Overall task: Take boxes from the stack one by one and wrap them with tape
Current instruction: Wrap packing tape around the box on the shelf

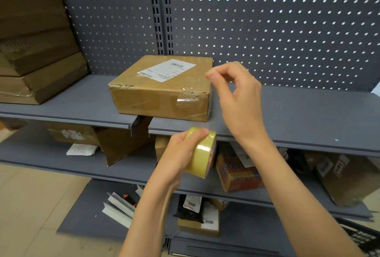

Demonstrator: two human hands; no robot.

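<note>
While the left hand point(181, 149) grips the roll of yellowish tape point(202, 152) with fingers curled over its rim, the right hand point(234, 92) is raised above and beyond it, thumb and forefinger pinched together, apparently on the free end of a clear strip that is too faint to follow with certainty; just left of that pinch, and beyond the roll, the cardboard box point(162, 88) with the white label point(166, 69) sits on the grey shelf point(298, 112), its near edge poking over the gap between two shelf boards. Glossy patches of tape already show on its front face and near right corner, and the top edge there is torn; so the wrapping of this box looks begun but not finished, judging by the strip held out for another pass. Far to the left of both hands, the stack of boxes point(37, 51) stands several high; most of the task seems left to do.
</note>
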